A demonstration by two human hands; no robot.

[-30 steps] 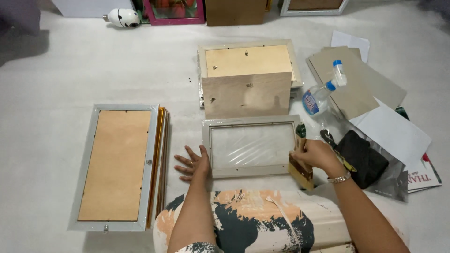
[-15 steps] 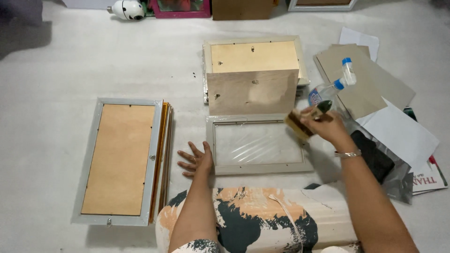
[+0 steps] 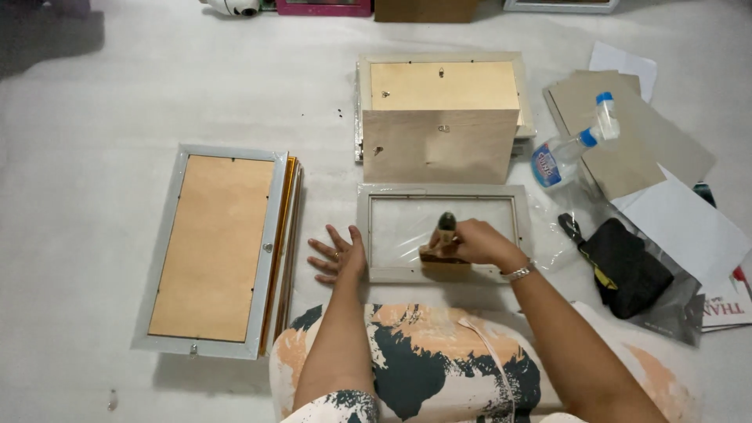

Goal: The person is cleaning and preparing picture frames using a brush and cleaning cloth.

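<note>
Brush [image 3: 443, 252] in your right hand [image 3: 479, 241], fingers wrapped tight round its dark handle, bristles down on the near rail of the frame [image 3: 444, 231]. That frame lies flat on the floor just in front of your knees, grey-silver, with a clear pane or film across its middle. Your left hand [image 3: 338, 257] is spread wide, palm down, fingers fanned, pressing at the frame's left edge and holding nothing. You've got a bracelet [image 3: 518, 272] on the right wrist.

Just beyond the frame sits a stack of wooden backing boards [image 3: 440, 117], the nearest board leaning up against it. Off to your left, well apart, another frame stack [image 3: 215, 251] lies back-side up, brown panel showing, gold edges peeking out on its right. To your right, a spray bottle [image 3: 572, 145] with a blue cap lies on grey card sheets [image 3: 642, 133]. Nearer, a black pouch [image 3: 624, 266] rests on plastic, beside white paper [image 3: 681, 227].
</note>
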